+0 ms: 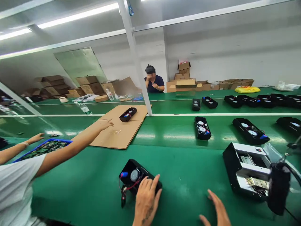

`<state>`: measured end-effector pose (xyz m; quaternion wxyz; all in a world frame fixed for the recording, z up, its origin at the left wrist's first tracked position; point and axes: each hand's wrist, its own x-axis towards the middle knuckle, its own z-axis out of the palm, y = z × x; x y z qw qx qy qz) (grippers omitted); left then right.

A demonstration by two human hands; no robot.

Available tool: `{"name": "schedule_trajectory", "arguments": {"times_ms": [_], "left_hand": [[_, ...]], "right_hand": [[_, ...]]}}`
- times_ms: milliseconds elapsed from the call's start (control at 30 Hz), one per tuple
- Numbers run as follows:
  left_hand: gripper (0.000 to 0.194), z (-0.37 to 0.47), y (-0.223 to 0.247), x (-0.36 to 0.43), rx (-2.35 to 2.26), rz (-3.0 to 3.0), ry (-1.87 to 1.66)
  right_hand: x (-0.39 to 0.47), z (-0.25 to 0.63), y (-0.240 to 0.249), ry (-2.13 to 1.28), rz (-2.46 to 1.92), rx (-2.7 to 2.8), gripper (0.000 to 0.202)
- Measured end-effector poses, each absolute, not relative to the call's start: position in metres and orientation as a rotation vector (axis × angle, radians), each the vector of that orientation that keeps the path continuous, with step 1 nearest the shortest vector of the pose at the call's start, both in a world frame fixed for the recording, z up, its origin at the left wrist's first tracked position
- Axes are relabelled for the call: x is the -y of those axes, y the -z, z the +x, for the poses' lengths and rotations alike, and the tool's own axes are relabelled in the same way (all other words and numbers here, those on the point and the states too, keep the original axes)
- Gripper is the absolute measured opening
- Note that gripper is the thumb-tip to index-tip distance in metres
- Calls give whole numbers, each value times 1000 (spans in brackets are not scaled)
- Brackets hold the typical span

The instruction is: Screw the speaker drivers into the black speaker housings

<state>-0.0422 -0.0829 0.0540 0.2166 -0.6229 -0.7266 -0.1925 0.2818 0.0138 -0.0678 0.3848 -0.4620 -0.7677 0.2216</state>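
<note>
A black speaker box [128, 180], with its inner side facing up, lies tilted on the green bench in front of me. Inside it sit a round silver speaker magnet, a blue part and red wires, and a dark cable hangs over its near side. My left hand [147, 196] grips the box's right end, thumb on the near side and fingers across the top. Lower right, my right hand [217, 208] is above the bench with thumb and fingers apart, holding nothing. Part of it is cut off by the frame's bottom edge.
A device with a white panel [252, 168] and a black cylindrical tool [278, 188] stand at right. More speaker boxes [202, 128] sit on the line beyond. A co-worker's arm [77, 141] reaches over a blue tray [68, 141] toward cardboard [117, 135]. Another person [155, 81] sits opposite.
</note>
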Motion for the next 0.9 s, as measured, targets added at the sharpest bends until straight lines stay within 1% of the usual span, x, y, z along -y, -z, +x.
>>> {"name": "schedule_trajectory", "arguments": {"times_ms": [100,133,167,233,300,333,400,467,500,567,700,767,800,833,900], "left_hand": [[51,23,-59,48,2108,-1789,652],[51,40,-60,40,2133,-1817,690],[51,53,-60,34,2142,-1846,729],[51,72,-63,26,2116,-1907,810],[49,78,-71,25,2043,-1988,916],[46,76,-76,26,2000,-2029,978],[36,64,-89,34,1916,-2081,1109],[25,43,-100,43,1858,-2069,1212],[21,31,-102,47,1855,-2045,1244],[18,10,-100,51,1867,-2024,1281],[37,-4,-69,43,1946,-2176,1288],[41,1,-52,38,2028,-2288,1263],[38,5,-45,37,2059,-2338,1248],[32,9,-40,36,2078,-2378,1235],[19,14,-33,35,2082,-2421,1236]], "right_hand": [[17,231,59,-724,-958,2035,115],[24,216,57,-769,-904,2041,121],[29,205,56,-810,-866,2037,122],[30,193,54,-852,-839,2014,115],[20,195,49,-863,-858,1987,108],[11,201,45,-883,-871,1982,109],[-14,220,30,-988,-885,2000,115],[-45,247,10,-1162,-849,2073,126],[-61,262,-1,-1229,-824,2115,127],[-90,292,-21,-1302,-802,2167,123],[-113,337,-46,-1340,-884,2186,119],[-103,350,-52,-1295,-999,2108,114],[-94,354,-53,-1239,-1052,2041,107],[-81,357,-54,-1167,-1093,1952,95],[-51,358,-52,-1047,-1148,1732,55]]}}
